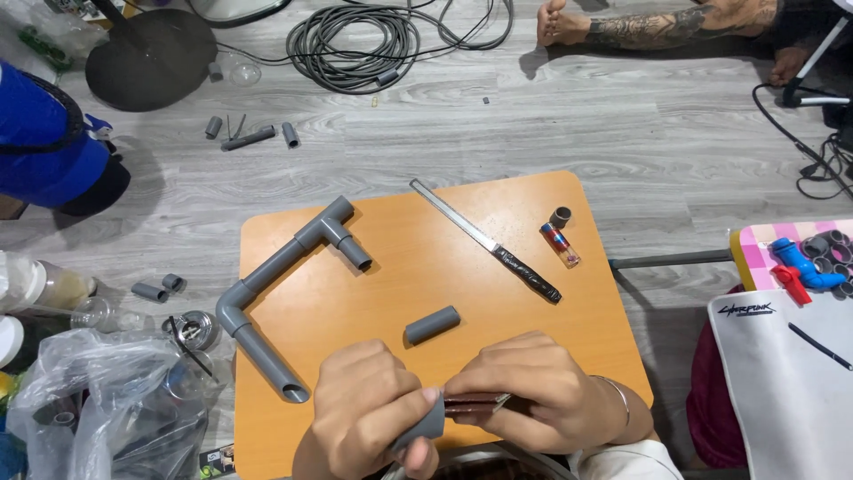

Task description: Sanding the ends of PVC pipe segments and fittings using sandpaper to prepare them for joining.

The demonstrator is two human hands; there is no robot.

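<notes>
A grey wood-look floor (551, 124) surrounds a small orange desk (498, 311), seen from above.

At the near edge of the desk, the left hand (369, 404) is wrapped around a short grey pipe piece (425, 427), fingers curled tight on it. The right hand (533, 396) meets it from the other side, closed on a thin dark tool (475, 404) whose tip touches the end of the pipe piece; most of the tool is hidden under the fingers, so its kind cannot be told. A thin bracelet (619, 400) sits on the right wrist.

On the desk's left part lies a grey pipe assembly (275, 298), with an elbow and a tee joining straight lengths. A loose pipe stub (433, 324) lies near the middle, just beyond the hands. Farther back, a hacksaw blade with a taped handle (489, 242) lies diagonally, and right of it are a lighter (560, 244) and a small grey ring (561, 216), close together.

On the floor, a coil of grey cable (355, 40) lies at the top, several short pipe offcuts (253, 135) are well left of it, and plastic bags (98, 400) bunch at the lower left. Another person's tattooed leg (657, 25) rests at the top right. A second desk corner at the right carries blue and red fittings (800, 267).
</notes>
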